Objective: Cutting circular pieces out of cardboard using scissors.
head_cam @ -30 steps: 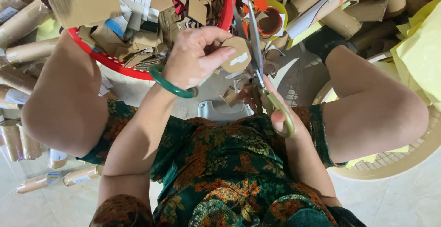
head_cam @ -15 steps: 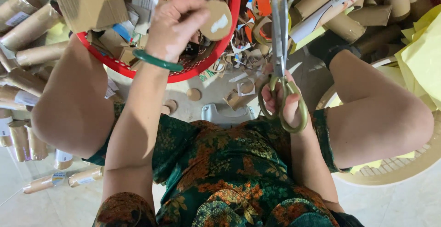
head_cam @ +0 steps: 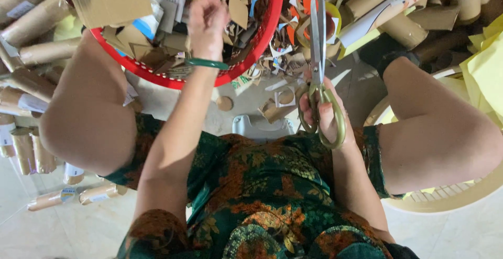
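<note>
Scissors [head_cam: 318, 75] gripped in right hand [head_cam: 325, 115]; left hand [head_cam: 207, 26] curls over scrap-filled red basket [head_cam: 251, 54].

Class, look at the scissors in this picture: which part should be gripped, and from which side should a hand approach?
Grip the olive loop handles of the scissors, coming from the person's side, as the right hand does. The closed blades point away toward the scrap pile, so the handles are the safe, near end.

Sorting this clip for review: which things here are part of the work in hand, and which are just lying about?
In hand:
- left hand, reaching into the red basket of cardboard scraps
- right hand, holding the scissors, blades closed, pointing away

Lying about:
- cardboard tubes piled at the left and top right
- yellow paper at the right
- cut cardboard pieces on the floor
</note>
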